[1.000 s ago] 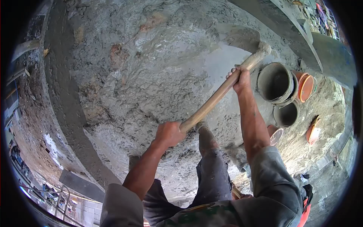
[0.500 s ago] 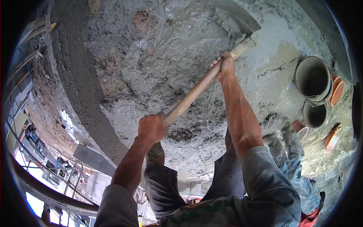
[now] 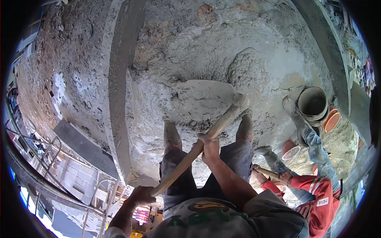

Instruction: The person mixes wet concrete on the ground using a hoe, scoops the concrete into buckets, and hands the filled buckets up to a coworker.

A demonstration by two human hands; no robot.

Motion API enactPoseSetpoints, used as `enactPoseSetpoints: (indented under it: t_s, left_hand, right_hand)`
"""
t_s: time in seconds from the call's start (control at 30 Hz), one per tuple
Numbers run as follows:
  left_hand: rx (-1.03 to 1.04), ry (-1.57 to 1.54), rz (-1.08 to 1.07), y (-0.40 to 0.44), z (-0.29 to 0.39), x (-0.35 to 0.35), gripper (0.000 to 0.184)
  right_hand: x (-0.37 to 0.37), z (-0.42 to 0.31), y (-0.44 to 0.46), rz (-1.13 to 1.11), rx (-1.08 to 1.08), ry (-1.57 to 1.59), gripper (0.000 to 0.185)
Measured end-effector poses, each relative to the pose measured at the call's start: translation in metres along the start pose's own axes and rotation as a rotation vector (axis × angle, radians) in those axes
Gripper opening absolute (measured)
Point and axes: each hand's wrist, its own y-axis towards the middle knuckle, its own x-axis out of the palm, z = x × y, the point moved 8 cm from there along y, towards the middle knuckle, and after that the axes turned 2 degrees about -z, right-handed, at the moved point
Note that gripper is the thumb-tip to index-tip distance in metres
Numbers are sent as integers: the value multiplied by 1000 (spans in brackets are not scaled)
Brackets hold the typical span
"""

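Slanting across my legs is a hoe [image 3: 186,160] with a long, pale wooden handle and a broad blade coated in grey mix. My left hand [image 3: 143,195] is wrapped round the handle's lower end, close to my left hip. Further up, my right hand [image 3: 209,148] grips it at about mid-length, in front of my thighs. The blade lies on wet grey mortar [image 3: 182,63] just ahead of my feet. Mortar hides part of the blade's edge.
At the right, a co-worker in a red jacket [image 3: 317,202] bends over with hands on another wooden handle [image 3: 268,172]. Dark buckets [image 3: 312,104] and an orange bucket [image 3: 291,150] stand nearby. Boards [image 3: 119,91] edge the mortar; metal rails [image 3: 47,158] stand at lower left.
Both hands have drawn the hoe back towards my body, and its blade now lies near my feet. My view has shifted; the red-jacketed co-worker shows much more at the right.
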Motion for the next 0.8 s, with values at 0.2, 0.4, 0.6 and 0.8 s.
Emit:
enactPoseSetpoints:
  t_s: [0.2,0.4,0.6,0.8]
  left_hand:
    - [23,-251,-157,-41,-14,47,49]
    - [76,-354,69,142,-32,3,43]
    - [68,-375,103,127,19,13,44]
    - [463,-454,244,164,108,-106,44]
  right_hand:
    - [11,-7,-60,70,-118,-195,14]
    - [29,1,142,240,-221,-620,15]
    - [33,-30,121,82,-75,-217,15]
    - [93,-206,78,111,-470,-238,10]
